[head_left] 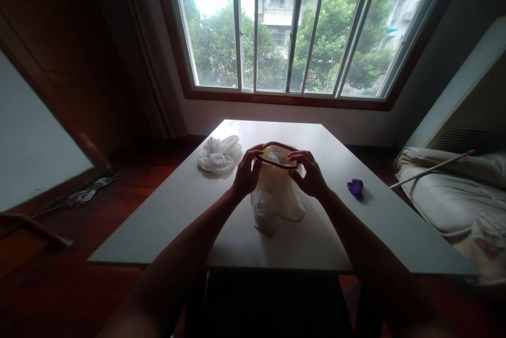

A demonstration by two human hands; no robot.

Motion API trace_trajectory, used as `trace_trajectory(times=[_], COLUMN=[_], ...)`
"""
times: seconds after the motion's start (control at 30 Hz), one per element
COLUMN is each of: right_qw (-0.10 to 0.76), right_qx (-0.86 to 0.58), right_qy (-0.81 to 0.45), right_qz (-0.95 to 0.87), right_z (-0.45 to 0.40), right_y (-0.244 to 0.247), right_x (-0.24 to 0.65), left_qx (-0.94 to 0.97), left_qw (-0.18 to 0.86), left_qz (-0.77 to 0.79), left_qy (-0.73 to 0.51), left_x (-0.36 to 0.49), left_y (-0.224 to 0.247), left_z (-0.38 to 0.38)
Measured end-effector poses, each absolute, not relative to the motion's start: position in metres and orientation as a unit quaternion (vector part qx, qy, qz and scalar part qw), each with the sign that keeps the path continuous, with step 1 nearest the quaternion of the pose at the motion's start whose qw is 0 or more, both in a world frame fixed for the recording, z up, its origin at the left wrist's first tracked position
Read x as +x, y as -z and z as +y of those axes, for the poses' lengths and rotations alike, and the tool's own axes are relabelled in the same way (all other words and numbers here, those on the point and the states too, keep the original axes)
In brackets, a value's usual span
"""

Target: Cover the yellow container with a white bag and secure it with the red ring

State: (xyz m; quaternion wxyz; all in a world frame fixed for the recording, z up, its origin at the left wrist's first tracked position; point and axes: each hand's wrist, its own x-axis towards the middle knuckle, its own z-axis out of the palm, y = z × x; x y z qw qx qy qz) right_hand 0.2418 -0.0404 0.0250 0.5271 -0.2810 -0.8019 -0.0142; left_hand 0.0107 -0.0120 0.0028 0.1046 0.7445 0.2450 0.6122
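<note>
A brown oval ring (281, 165) is held level above the middle of the table, with both hands on it. My left hand (248, 170) grips its left side, thumb and fingers closed around the edge. My right hand (309, 173) grips the right side in the same way. A thin, whitish see-through plastic bag (274, 198) hangs below the ring and reaches the tabletop, its lower end crumpled. Whether a solid container stands inside the bag, I cannot tell. The white table (169, 222) lies under both hands.
A crumpled heap of white plastic bags (216, 156) lies at the table's left. To the right is a small purple cloth-like bundle (356, 189). A thin stick (432, 169) rests by a pale covered pile (454, 190) beyond the right edge. A window (292, 27) is ahead.
</note>
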Motion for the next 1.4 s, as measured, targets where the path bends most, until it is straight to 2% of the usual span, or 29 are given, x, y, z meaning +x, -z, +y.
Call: trace_trajectory(times=[0.17, 0.37, 0.43, 0.63, 0.93, 1.4], right_qw=[0.547, 0.574, 0.575, 0.580, 0.574, 0.598], right_qx=[-0.282, -0.304, -0.297, -0.267, -0.303, -0.325], right_qy=[0.032, 0.106, 0.117, 0.119, 0.104, -0.051], right_qz=[-0.787, -0.753, -0.753, -0.760, -0.754, -0.731], right_z=[-0.042, -0.039, -0.039, -0.043, -0.037, -0.030], right_y=[-0.025, -0.021, -0.020, -0.023, -0.023, -0.015], right_x=[0.237, 0.233, 0.231, 0.229, 0.238, 0.238], left_qx=[0.729, 0.782, 0.795, 0.794, 0.788, 0.728], left_qw=[0.116, -0.030, -0.040, 0.008, 0.052, 0.177], left_qz=[0.273, 0.257, 0.231, 0.199, 0.227, 0.277], left_qy=[-0.617, -0.568, -0.559, -0.574, -0.569, -0.602], left_x=[0.010, 0.010, 0.013, 0.019, 0.010, 0.013], left_y=[0.002, -0.009, -0.013, -0.015, -0.019, -0.002], left_z=[-0.009, -0.018, -0.022, -0.023, -0.024, -0.007])
